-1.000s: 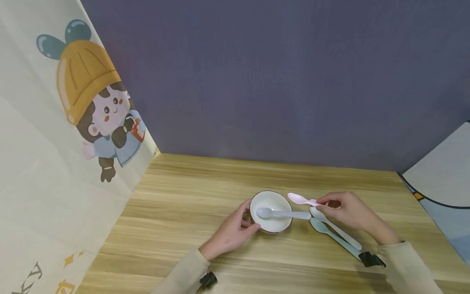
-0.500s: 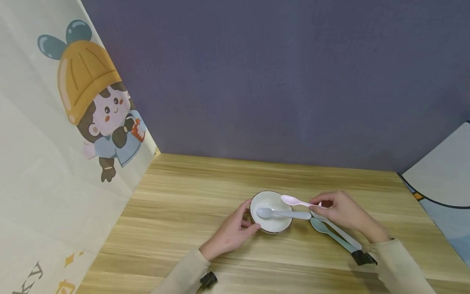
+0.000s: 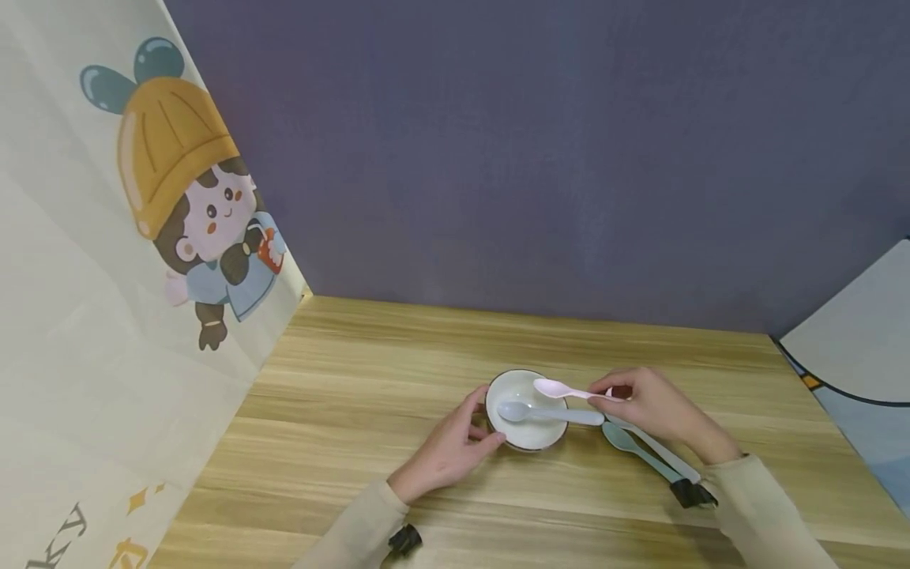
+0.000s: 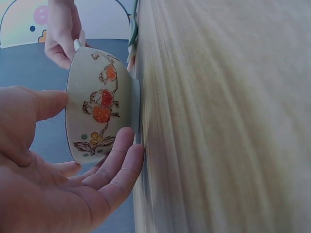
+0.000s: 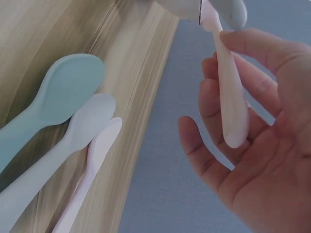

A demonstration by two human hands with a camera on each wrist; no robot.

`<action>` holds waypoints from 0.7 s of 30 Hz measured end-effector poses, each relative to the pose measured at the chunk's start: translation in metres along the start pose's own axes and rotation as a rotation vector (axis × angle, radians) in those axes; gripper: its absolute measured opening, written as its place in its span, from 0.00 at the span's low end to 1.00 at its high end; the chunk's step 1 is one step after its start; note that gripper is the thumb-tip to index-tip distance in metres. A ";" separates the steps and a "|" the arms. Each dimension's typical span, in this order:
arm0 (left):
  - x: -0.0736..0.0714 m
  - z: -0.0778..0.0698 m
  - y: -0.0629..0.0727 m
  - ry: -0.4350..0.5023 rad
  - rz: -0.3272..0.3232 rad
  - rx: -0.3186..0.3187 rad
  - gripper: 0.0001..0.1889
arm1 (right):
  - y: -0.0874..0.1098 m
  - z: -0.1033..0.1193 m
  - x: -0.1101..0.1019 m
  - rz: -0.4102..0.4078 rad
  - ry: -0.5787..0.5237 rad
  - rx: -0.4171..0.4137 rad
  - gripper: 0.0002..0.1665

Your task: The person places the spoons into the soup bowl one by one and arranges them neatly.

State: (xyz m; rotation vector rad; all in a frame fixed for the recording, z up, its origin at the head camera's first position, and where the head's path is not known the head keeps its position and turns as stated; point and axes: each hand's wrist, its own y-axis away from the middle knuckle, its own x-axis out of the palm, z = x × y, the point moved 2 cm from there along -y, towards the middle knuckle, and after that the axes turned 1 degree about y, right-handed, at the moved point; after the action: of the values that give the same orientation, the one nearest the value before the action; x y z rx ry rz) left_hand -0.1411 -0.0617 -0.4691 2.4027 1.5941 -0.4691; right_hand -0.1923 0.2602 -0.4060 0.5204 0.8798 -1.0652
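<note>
My left hand (image 3: 451, 450) holds a small white bowl (image 3: 522, 439), thumb at its dark rim and fingers under its side. Orange fruit decorates the bowl's outside (image 4: 103, 102) in the left wrist view. A pale blue-grey spoon (image 3: 562, 415) lies in the bowl, its handle sticking out to the right. Between thumb and fingers, my right hand (image 3: 657, 407) pinches a pink spoon (image 3: 558, 389), whose head overlaps the bowl's right side. Below that hand lie a teal spoon (image 5: 73, 90), a whitish spoon (image 5: 80, 126) and a pale pink one (image 5: 99, 145), the last hidden in the head view.
The wood-grain table (image 3: 384, 356) meets a dark blue-grey wall (image 3: 498, 158) at the back. A white panel with a cartoon figure (image 3: 206, 205) borders the left side. Another printed panel (image 3: 860, 332) stands at the right.
My right hand has moved left with the pink spoon, bringing its head from beside the bowl to over it. My left hand and the bowl have stayed in place.
</note>
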 end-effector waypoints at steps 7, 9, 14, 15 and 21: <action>0.000 0.001 0.000 -0.001 -0.002 -0.005 0.40 | -0.004 0.006 0.004 -0.010 0.007 -0.029 0.08; 0.000 0.001 0.000 -0.002 0.000 -0.001 0.40 | -0.005 0.008 0.006 -0.018 0.008 -0.041 0.07; -0.001 0.002 0.001 -0.007 0.003 0.009 0.40 | -0.008 0.012 0.009 0.001 -0.006 -0.033 0.06; -0.001 0.002 0.001 -0.009 0.002 0.010 0.40 | -0.008 0.012 0.009 0.008 -0.013 -0.027 0.06; -0.001 0.002 0.000 -0.017 0.003 0.010 0.40 | -0.011 0.015 0.014 0.031 -0.032 -0.024 0.05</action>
State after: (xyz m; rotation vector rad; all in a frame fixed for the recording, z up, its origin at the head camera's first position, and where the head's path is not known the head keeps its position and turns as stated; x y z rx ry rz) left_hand -0.1420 -0.0632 -0.4708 2.4020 1.5843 -0.4969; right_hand -0.1943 0.2374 -0.4085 0.4944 0.8528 -1.0311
